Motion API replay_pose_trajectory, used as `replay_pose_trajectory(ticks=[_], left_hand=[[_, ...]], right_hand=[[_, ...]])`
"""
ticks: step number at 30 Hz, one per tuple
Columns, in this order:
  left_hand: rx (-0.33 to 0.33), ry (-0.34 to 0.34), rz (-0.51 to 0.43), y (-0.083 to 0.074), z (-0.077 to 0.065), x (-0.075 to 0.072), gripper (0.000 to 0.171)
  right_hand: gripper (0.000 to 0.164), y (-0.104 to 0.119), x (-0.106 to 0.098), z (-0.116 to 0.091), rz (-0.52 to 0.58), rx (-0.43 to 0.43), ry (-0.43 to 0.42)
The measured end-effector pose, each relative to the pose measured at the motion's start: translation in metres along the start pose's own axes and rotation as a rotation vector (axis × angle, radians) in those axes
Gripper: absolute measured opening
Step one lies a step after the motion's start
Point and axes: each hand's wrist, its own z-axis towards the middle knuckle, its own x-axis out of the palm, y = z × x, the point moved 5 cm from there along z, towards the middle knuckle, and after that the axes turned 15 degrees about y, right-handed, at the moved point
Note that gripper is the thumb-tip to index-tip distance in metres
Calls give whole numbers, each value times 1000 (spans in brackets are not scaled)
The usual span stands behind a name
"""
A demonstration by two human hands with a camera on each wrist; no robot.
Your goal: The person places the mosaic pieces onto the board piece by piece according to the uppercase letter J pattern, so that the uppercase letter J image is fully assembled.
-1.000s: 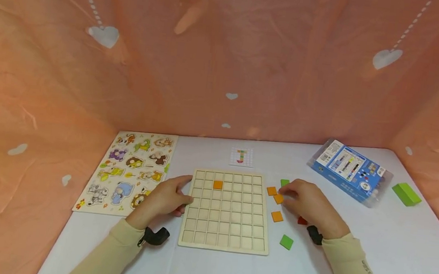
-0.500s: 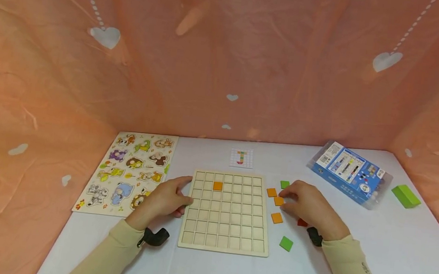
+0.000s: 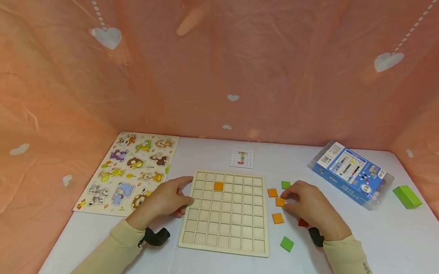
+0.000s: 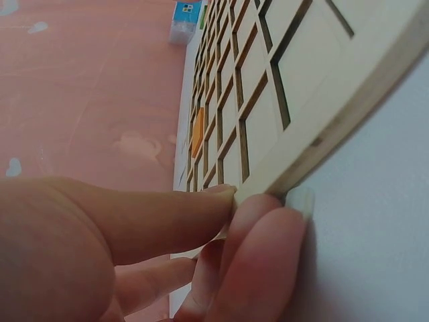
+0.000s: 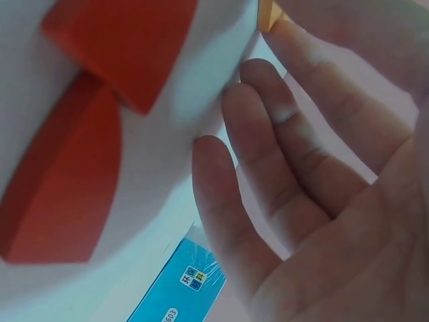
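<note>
My left hand (image 3: 167,196) grips the left edge of the wooden grid board (image 3: 225,245). In the left wrist view its thumb (image 4: 194,213) lies on the board's rim, the other fingers curled against the side. One orange square tile (image 3: 219,186) sits in a cell of the second row. Right of the board, my right hand (image 3: 309,207) pinches another orange tile (image 3: 280,202) between thumb and index finger; the right wrist view shows only a corner of this tile (image 5: 267,15). Its other fingers (image 5: 251,137) are spread loosely near the table.
Around the right hand lie more orange tiles (image 3: 277,218), green tiles (image 3: 287,244) and red pieces (image 5: 144,50). A small pattern card (image 3: 235,161) is behind the board. An animal puzzle board (image 3: 129,175) lies left, a blue-labelled box (image 3: 347,172) and green block (image 3: 407,196) at back right.
The right hand and the orange tile at its fingertips have shifted very slightly toward the person, and the green tile behind them shows more fully. The left hand stays at the board's edge.
</note>
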Motion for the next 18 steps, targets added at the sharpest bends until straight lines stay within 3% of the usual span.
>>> replay_pose_trajectory(ticks=[13, 18], left_hand=[[-13, 1, -8, 1, -1, -1, 75], [-7, 7, -21, 2, -1, 0, 75]], right_hand=[[19, 3, 0, -3, 66, 10, 41], [20, 13, -1, -1, 84, -39, 23]])
